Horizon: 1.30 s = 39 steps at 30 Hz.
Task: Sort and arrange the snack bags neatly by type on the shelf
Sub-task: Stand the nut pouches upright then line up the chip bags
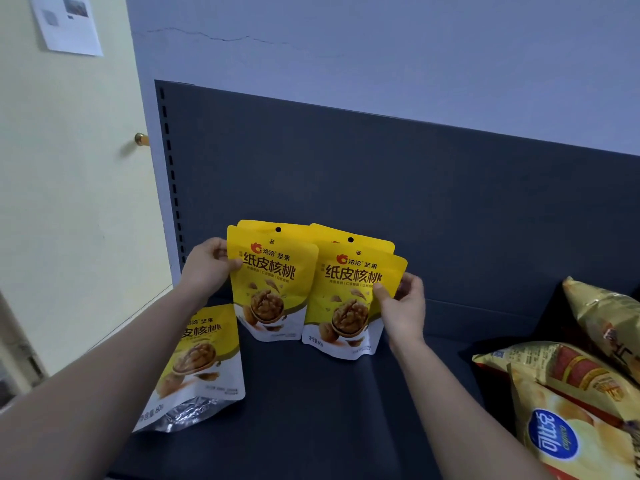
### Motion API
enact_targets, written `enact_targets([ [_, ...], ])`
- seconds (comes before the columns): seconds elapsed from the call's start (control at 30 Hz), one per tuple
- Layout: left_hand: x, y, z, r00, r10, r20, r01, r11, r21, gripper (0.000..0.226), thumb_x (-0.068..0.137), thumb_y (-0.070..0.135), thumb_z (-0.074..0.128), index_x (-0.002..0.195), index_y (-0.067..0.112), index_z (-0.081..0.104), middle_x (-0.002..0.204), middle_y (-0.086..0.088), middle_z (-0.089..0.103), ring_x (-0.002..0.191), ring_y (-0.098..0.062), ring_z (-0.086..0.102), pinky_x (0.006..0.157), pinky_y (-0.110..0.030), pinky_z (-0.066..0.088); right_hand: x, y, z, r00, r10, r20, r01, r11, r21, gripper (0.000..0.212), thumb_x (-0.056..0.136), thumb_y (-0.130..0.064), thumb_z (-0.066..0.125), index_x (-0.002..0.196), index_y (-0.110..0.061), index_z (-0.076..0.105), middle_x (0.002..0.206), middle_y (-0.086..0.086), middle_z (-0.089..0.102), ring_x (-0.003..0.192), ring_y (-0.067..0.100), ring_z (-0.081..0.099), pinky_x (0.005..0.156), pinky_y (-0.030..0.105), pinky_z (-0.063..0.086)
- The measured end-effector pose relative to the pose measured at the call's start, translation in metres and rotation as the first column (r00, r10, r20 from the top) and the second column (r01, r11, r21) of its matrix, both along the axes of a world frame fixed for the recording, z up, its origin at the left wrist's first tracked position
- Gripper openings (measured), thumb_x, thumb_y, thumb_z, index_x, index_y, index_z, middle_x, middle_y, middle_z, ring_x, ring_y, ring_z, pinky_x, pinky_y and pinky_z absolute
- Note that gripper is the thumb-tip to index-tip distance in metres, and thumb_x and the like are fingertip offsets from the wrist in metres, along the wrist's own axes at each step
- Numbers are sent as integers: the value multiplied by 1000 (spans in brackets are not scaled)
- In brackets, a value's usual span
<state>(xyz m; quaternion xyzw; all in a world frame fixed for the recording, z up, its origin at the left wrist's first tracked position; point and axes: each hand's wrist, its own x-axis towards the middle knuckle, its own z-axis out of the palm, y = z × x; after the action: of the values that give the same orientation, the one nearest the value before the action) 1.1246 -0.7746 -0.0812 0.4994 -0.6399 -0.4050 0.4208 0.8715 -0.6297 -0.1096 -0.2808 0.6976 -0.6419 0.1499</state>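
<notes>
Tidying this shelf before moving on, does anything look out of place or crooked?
Yes. One walnut bag lies flat at the front left of the shelf, apart from the upright walnut bags that the left hand and right hand hold. On the right, the chip bags lie heaped at angles.

Chip bags (571, 410) cut by right edge, lying walnut bag (204, 362) partly behind forearm (131, 355)

Walnut bags (273, 282): brand "洽洽 坚果", product "纸皮核桃"; net weight at the lower edge, apparently "60g". Chip bag (561, 441): blue oval logo "可比克". Wall paper (65, 24): print illegible.
</notes>
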Motion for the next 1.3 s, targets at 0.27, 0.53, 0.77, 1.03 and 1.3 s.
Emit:
enact_targets([
  [0.27, 26, 8, -12, 907, 9, 422, -22, 999, 26, 56, 83, 28, 75, 128, 10, 49, 121, -9, 56, 110, -29, 56, 84, -39, 48, 33, 8, 22, 776, -267, -571, 250, 962, -110, 82, 83, -37, 75, 149, -13, 33, 149, 13, 33, 139, 30, 29, 113, 52, 25],
  [0.53, 66, 25, -31, 614, -252, 748, -35, 938, 344, 89, 81, 50, 71, 145, 6, 27, 144, -14, 44, 130, -29, 45, 98, -33, 40, 92, -3, 19, 613, -130, -779, -80, 971, -225, 37, 89, -33, 57, 121, -14, 59, 120, 6, 60, 113, 25, 51, 96, 40, 41],
  [0.77, 84, 31, -44, 761, -109, 639, -162, 923, 350, 99, 66, 31, 88, 139, 2, 28, 138, -17, 48, 126, -33, 47, 91, -36, 42, 151, -12, -24, 539, 697, -474, -465, 715, 522, 34, 90, -33, 64, 121, -20, 62, 119, 0, 61, 111, 18, 56, 89, 35, 48],
  [1.03, 102, 41, -55, 989, 148, 10, -129, 829, 544, 24, 82, -15, 64, 104, -12, 55, 107, -30, 63, 84, -36, 63, 74, -49, 55, 167, -17, -43, 672, 738, -61, -574, 572, 585, 44, 89, -24, 68, 128, -14, 51, 123, 6, 62, 114, 25, 58, 94, 35, 47],
  [1.3, 116, 59, -36, 970, 45, -240, 59, 910, 411, 15, 90, -4, 58, 91, 7, 68, 80, -10, 73, 50, -10, 66, 52, -24, 44, 170, -13, -36, 799, 599, 47, -579, 746, 331, 29, 96, -29, 60, 123, -22, 53, 106, -4, 57, 99, 15, 55, 83, 29, 45],
])
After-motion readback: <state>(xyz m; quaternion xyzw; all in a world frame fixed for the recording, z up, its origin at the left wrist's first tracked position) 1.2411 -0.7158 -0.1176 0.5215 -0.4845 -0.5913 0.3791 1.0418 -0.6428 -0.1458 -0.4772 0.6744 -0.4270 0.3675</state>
